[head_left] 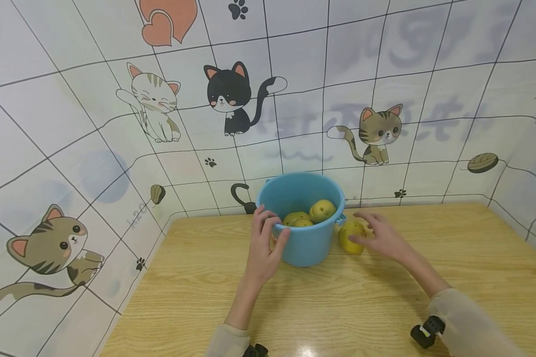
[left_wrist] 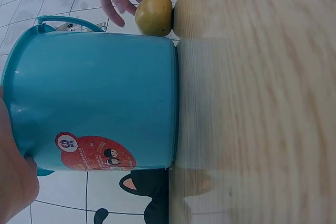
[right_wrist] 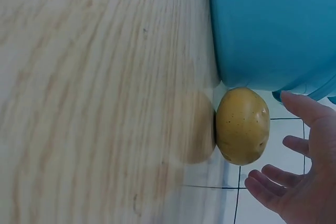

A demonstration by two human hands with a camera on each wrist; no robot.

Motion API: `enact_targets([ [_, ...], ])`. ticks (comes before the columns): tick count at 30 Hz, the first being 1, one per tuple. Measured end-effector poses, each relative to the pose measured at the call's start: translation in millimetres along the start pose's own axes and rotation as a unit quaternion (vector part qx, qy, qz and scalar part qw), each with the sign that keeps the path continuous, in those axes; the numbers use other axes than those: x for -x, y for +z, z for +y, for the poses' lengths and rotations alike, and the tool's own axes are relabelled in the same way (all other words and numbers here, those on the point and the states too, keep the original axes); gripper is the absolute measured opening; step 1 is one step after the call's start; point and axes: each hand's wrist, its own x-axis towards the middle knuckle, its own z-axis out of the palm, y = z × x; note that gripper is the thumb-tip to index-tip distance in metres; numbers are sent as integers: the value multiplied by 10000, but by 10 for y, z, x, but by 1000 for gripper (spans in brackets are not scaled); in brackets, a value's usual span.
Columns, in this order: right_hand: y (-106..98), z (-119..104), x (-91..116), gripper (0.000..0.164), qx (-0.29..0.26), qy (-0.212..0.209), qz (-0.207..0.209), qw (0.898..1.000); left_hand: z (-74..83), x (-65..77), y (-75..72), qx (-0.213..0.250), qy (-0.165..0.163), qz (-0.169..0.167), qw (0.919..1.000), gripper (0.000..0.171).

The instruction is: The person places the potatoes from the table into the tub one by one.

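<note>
A blue bucket (head_left: 307,248) stands upright on the wooden table, with several yellow potatoes (head_left: 322,210) inside. My left hand (head_left: 264,243) grips its near-left rim, fingers over the edge and thumb on the outer side. On the table just right of the bucket lies another potato (head_left: 346,244), seen whole and speckled in the right wrist view. Close beside that potato is my right hand (head_left: 384,240), fingers spread and holding nothing. In the right wrist view the right thumb (right_wrist: 302,107) points toward the bucket's side.
Behind the bucket, a tiled wall with cat drawings (head_left: 229,99) meets the back edge of the table (head_left: 214,277). The bucket's blue handle (left_wrist: 73,20) hangs along its side. A red label (left_wrist: 94,151) shows on the bucket wall.
</note>
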Motion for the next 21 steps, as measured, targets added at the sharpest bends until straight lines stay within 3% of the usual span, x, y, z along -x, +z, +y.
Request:
enact_targets([
  [21, 194, 107, -54, 83, 125, 10, -396, 9991, -19, 2, 1, -28, 190, 56, 9998, 23],
])
